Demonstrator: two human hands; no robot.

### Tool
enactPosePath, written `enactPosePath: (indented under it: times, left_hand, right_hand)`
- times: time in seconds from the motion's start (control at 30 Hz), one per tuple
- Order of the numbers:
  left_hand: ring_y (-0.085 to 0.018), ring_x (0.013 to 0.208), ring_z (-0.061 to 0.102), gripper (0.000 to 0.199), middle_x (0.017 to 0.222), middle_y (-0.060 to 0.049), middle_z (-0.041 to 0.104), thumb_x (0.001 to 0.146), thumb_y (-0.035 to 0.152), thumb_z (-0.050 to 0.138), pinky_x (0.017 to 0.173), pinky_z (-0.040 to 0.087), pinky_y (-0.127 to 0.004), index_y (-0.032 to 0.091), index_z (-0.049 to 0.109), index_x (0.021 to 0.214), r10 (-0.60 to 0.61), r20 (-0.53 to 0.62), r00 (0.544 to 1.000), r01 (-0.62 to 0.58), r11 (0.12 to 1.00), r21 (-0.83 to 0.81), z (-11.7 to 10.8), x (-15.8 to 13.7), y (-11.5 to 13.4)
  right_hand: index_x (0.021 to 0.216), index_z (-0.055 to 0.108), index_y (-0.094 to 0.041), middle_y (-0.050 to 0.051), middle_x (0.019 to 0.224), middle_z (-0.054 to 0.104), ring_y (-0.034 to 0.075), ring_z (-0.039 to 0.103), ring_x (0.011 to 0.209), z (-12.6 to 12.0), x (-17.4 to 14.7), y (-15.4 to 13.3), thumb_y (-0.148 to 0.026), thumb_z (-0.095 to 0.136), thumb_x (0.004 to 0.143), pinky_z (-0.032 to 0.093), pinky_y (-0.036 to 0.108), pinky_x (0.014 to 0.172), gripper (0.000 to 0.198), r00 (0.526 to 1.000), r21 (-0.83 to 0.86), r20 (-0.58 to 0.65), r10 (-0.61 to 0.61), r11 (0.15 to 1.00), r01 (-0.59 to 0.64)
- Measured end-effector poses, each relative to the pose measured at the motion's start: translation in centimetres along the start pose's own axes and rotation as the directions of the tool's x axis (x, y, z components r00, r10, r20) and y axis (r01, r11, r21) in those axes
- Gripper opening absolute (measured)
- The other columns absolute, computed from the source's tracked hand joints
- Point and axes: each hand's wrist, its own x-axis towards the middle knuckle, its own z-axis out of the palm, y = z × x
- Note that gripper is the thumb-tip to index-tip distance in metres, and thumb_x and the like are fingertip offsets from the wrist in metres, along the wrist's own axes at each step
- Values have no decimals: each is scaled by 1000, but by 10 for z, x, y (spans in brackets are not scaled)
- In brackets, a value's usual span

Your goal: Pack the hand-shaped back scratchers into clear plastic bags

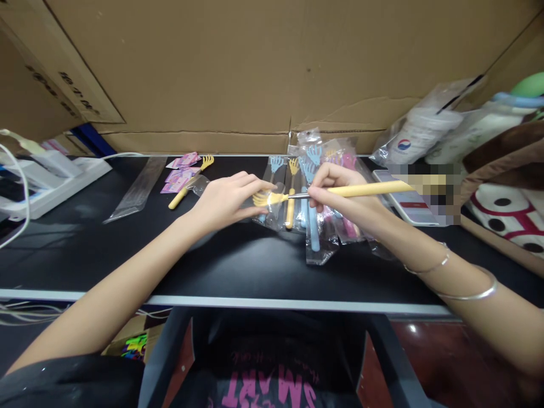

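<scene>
In my right hand (340,184) is a yellow back scratcher (365,188), pinched near its metal shaft. It lies almost level, its claw pointing left and its handle to the right. My left hand (238,198) curves around the claw end, thumb below and fingers above. Clear plastic (277,208) shows at these fingertips, seemingly a bag held there, though its edges are hard to make out. Beneath both hands lie several bagged back scratchers (313,226) in blue, yellow and pink. Another yellow back scratcher (181,195) rests left of my left hand.
Pink printed cards (181,174) and flat clear bags (138,190) lie on the left. A power strip (55,187) with cables sits at the far left. To the right are a phone (414,207), a cup (425,133) and a brown bag (501,147). Cardboard (255,68) walls the back.
</scene>
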Motion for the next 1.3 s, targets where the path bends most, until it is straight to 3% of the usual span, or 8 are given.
enactPosePath:
  times: [0.47, 0.67, 0.87, 0.97, 1.1, 1.3]
  left_hand:
    - [-23, 100, 56, 50, 111, -8, 65, 95, 51, 40, 78, 42, -32, 18, 52, 130, 119, 38, 992, -120, 992, 32, 9, 1, 3]
    - [-24, 100, 54, 45, 112, -7, 65, 99, 44, 34, 80, 38, -35, 18, 50, 131, 149, 35, 988, -150, 989, 19, 13, 2, 11]
    - [-24, 99, 54, 44, 116, -10, 65, 100, 42, 30, 81, 37, -37, 14, 55, 124, 189, -46, 981, -190, 982, -17, 16, 3, 25]
    - [-24, 102, 54, 45, 119, -11, 64, 100, 41, 32, 86, 37, -38, 13, 51, 129, 185, -67, 980, -189, 980, -62, 17, 2, 27]
    - [-23, 113, 53, 51, 131, -10, 59, 95, 44, 44, 97, 36, -37, 14, 45, 136, 126, -67, 990, -134, 981, -139, 14, 2, 26]
    - [-24, 123, 49, 61, 139, -10, 54, 88, 48, 55, 104, 35, -37, 15, 44, 138, 95, -99, 991, -110, 982, -157, 8, 2, 25]
  right_hand:
    - [76, 55, -19, -1, 68, 61, 9, 53, 59, 12, -7, -7, -31, 65, 83, 40, 21, 54, 17, 971, -261, 129, -200, 938, 228]
    - [78, 54, -19, -2, 72, 61, 9, 52, 59, 22, -12, -6, -27, 62, 84, 39, 22, 54, 12, 981, -268, 133, -144, 947, 175]
    - [82, 55, -19, -2, 75, 58, 9, 53, 65, 34, -15, 3, -24, 60, 83, 43, 22, 62, 7, 978, -286, 147, -147, 940, 184]
    - [83, 56, -19, -1, 77, 60, 10, 56, 67, 37, -18, 3, -26, 61, 84, 45, 24, 63, 9, 980, -231, 133, -148, 957, 176]
    - [91, 57, -20, 1, 83, 62, 13, 63, 72, 35, -19, 2, -34, 54, 89, 50, 28, 67, 15, 992, -8, 119, -35, 999, 36]
    - [89, 50, -23, -2, 80, 64, 14, 67, 65, 33, -11, 12, -41, 59, 85, 55, 31, 70, 21, 981, 304, 9, 194, 934, -187]
